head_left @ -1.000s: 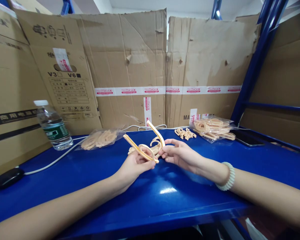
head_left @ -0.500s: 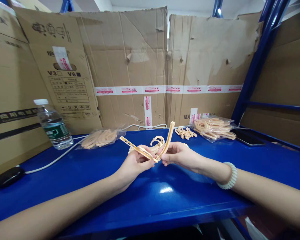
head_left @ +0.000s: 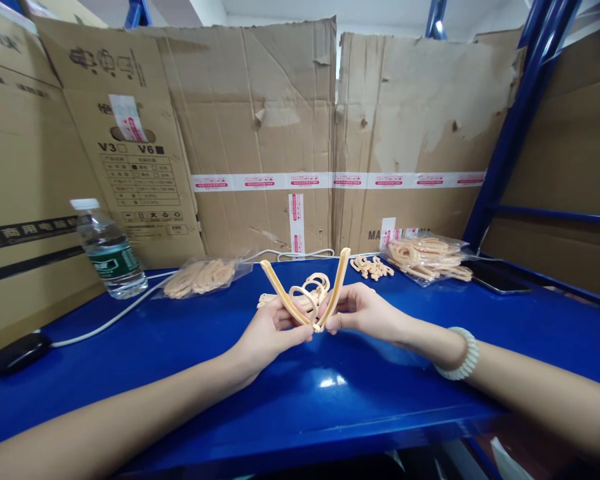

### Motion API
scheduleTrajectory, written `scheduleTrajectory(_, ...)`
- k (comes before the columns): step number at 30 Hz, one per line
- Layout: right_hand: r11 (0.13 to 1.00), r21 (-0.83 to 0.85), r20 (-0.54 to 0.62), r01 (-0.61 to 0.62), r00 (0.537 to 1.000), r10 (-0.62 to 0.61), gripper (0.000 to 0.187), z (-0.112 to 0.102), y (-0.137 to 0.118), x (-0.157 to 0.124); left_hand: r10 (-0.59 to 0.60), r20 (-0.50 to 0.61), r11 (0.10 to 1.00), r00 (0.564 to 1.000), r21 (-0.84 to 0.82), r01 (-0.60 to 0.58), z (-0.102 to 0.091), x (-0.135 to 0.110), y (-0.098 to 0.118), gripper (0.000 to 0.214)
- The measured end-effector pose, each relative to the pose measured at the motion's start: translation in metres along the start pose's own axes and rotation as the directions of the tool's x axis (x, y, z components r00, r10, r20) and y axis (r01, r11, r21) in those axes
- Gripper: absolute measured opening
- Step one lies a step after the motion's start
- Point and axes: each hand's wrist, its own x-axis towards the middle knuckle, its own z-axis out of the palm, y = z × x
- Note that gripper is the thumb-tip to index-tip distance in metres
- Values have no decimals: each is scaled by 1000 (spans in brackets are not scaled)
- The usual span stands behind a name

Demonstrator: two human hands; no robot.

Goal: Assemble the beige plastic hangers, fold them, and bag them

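Between my two hands is a peach plastic piece in a V shape, which looks like a folding clothes hanger [head_left: 338,287], with its joint at the bottom. My left hand [head_left: 270,328] is closed, pinching the left arm near the joint. My right hand [head_left: 361,309] is closed too, its thumb and fingers on the right arm close to the same joint. A thin curved loop shows between the arms; whether it belongs to the held piece I cannot tell. Just behind my hands, more peach plastic pieces [head_left: 320,281] lie on the blue table [head_left: 360,400], partly hidden.
A bag of peach parts [head_left: 203,277] lies back left, another clear bag [head_left: 425,257] back right. Beside it are small hook-like pieces [head_left: 371,267] and a phone [head_left: 500,277]. A water bottle [head_left: 113,257], a black mouse-like object [head_left: 17,353] and cardboard sheets [head_left: 260,133] edge the table.
The left arm of the held piece has turned: its grooved side faces me now, where slots showed before. Its tip stands higher and nearer the right arm. Both hands have barely moved.
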Motion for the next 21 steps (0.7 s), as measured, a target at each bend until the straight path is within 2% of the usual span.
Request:
scheduleTrajectory(5,999,-50,-46,-16,999,14,21,3,-2,-3,11,-7,999,1000,34,-11,3,-3,5,28)
scheduleTrajectory(12,996,-75,-63,-57,997,52,32,8,-7,-5,42,4,998,999,54,-42,0,-2,6,31)
scheduleTrajectory(16,993,-101,-67,-59,996,53,38,10,-2,-6,14,-18,999,1000,51,-13,2,-4,7,31)
scheduleTrajectory(21,998,-54,-97,-23,995,18,43,11,6,-4,-4,-80,1000,997,-8,3,2,-1,8,34)
